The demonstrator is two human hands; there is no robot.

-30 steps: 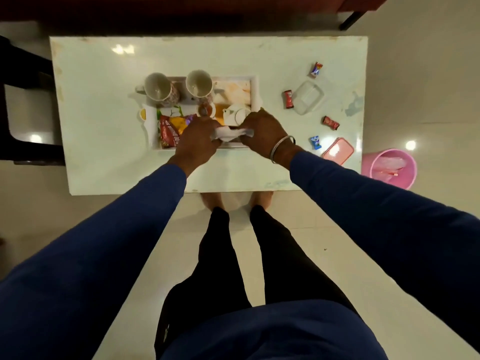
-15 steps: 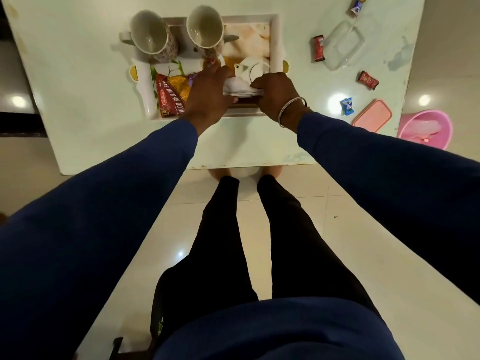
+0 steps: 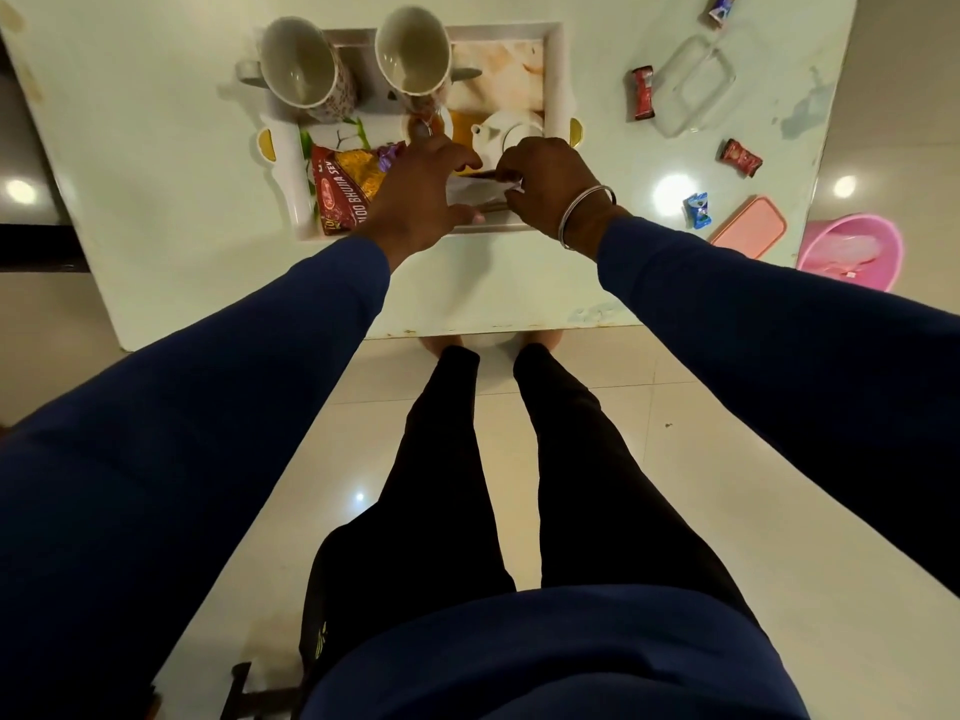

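Over the tray [image 3: 555, 75], right hand [image 3: 553, 187] pinches paper [image 3: 467, 192].

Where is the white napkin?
Head view: the white napkin is at the near edge of the tray, between the left hand and right hand, before the teapot.

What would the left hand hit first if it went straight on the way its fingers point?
Probably the white tissue pinched by the right hand, just ahead of the left hand over the tray; depth between them is unclear.
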